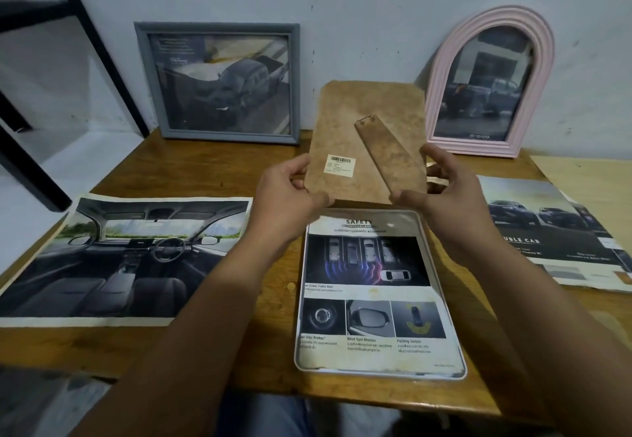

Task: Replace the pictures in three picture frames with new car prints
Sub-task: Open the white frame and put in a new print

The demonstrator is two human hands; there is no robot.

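Observation:
I hold a brown frame backboard (359, 121) with a stand flap and a barcode sticker above the table. My left hand (290, 190) grips its lower left edge, and my right hand (441, 186) grips its lower right corner by the flap. Below it a white frame (460, 344) lies flat with a car safety print (369, 286) inside. A grey frame (219, 82) and a pink arched frame (492, 80), both showing pickup pictures, lean on the wall. A car interior print (126, 258) lies at the left. A double cab print (554, 234) lies at the right.
The wooden table (270, 334) reaches to the white wall at the back. A black metal rack (68, 9) stands at the far left. A light board (588, 169) lies at the right rear of the table.

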